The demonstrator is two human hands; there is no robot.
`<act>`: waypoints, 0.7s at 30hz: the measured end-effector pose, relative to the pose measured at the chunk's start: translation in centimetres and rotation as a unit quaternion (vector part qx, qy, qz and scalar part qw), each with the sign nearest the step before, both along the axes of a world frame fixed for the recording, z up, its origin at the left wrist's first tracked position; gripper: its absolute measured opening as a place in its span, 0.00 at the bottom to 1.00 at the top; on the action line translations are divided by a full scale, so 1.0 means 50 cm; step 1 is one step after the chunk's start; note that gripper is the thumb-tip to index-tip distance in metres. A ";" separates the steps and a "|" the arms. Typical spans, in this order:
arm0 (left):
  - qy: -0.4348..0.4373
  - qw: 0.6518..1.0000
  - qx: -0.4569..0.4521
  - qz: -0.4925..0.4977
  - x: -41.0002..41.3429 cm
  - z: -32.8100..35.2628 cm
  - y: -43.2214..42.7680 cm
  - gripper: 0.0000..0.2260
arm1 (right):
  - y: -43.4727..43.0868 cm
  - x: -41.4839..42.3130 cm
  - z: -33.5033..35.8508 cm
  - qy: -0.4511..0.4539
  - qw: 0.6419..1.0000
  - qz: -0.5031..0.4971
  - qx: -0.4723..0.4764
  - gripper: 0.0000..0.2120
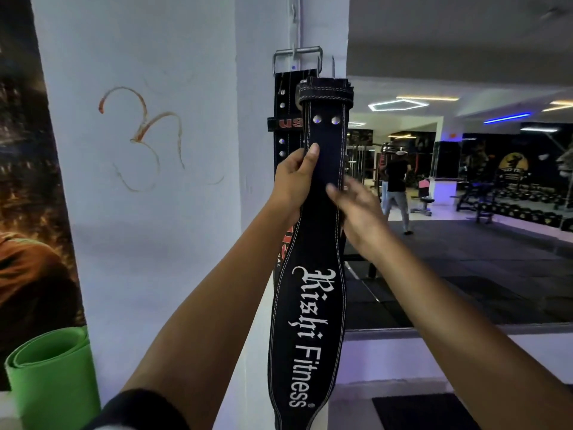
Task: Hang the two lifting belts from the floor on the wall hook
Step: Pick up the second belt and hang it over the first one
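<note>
At a white wall corner in the middle of the frame, a person's left hand (294, 178) is clamped on the narrow neck of a black belt (310, 321) lettered in white, while the right hand (356, 209), blurred, fingers apart, touches its right edge. A second belt (283, 125) with red lettering hangs behind from its metal buckle (297, 58) on the wall hook (293, 52). The front belt's folded top sits below the hook; released now, the long, stiff strap would likely drop to the floor.
</note>
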State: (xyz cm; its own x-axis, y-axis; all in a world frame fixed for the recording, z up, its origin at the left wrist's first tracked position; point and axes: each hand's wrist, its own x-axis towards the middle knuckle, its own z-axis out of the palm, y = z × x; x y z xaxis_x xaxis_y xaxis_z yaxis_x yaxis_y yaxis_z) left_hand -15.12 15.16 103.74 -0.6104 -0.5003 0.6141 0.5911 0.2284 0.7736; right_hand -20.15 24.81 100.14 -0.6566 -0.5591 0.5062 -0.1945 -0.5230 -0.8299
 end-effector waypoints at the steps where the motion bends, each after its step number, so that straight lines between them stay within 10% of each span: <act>1: 0.002 1.000 -0.001 0.003 0.000 0.002 0.000 0.09 | 0.008 -0.005 -0.030 0.014 0.999 0.000 0.041 0.19; 6: -0.010 1.000 0.015 -0.001 0.002 0.006 -0.004 0.10 | 0.052 -0.030 -0.177 0.035 0.977 0.079 0.193 0.15; 21: 0.025 0.997 0.065 -0.014 0.007 0.020 -0.015 0.09 | 0.059 -0.055 -0.242 0.077 0.959 0.098 0.253 0.13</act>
